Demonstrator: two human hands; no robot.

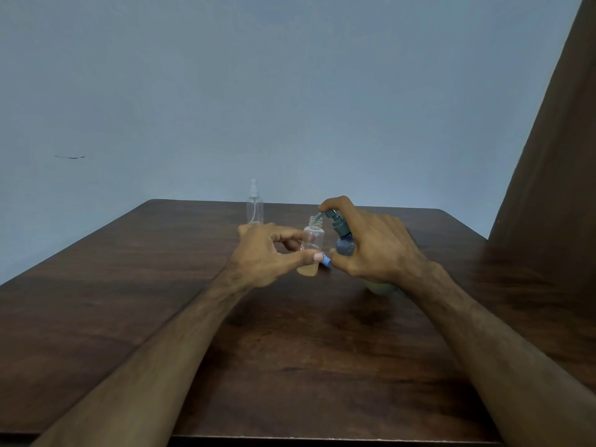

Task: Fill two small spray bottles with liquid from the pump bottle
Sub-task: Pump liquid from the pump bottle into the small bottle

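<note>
Open small bottle (313, 243) upright mid-bench, pinched by left hand (269, 253) fingers; pump bottle (343, 243) at its 3 o'clock, right hand (371, 243) fingers gripping it; spout over mouth; second spray bottle (254, 204) at 11 o'clock, capped.

Plain indoor room, dark wooden table (129, 301), bare blue wall (225, 91), brown curtain (554, 156)

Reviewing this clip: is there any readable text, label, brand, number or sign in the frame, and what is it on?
No text can be read in this frame.
Open small bottle held by the left hand: a small red-and-white mark near the fingers, too small and blurred to read.
Pump bottle gripped by the right hand: no label visible.
Capped spray bottle behind: clear, no print seen.
</note>
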